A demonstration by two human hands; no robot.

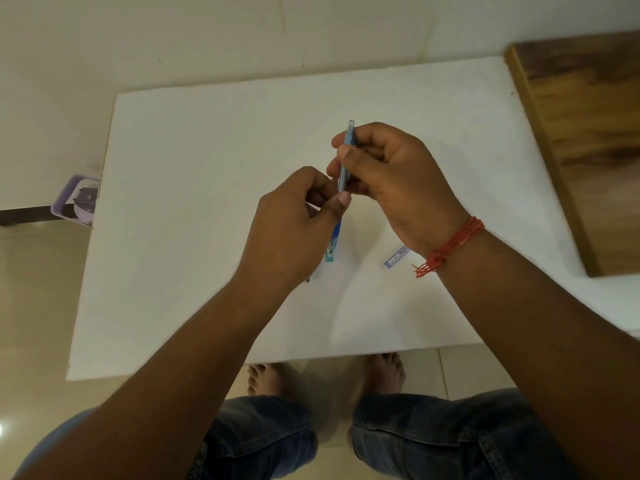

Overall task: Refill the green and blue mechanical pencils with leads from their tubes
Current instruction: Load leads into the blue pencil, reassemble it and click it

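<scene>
My right hand is shut on the blue mechanical pencil and holds it nearly upright above the middle of the white table. My left hand pinches the pencil's lower end between thumb and fingers; whether anything small is in that pinch is hidden. A blue and teal tube lies on the table just under the left hand. A thin dark tip pokes out beneath the left wrist, the rest of it covered. A pale purple lead tube lies by my right wrist.
A wooden board lies on the table's right side. A lilac container sits off the table's left edge. My knees and bare feet show below the near edge. A red thread band is on my right wrist.
</scene>
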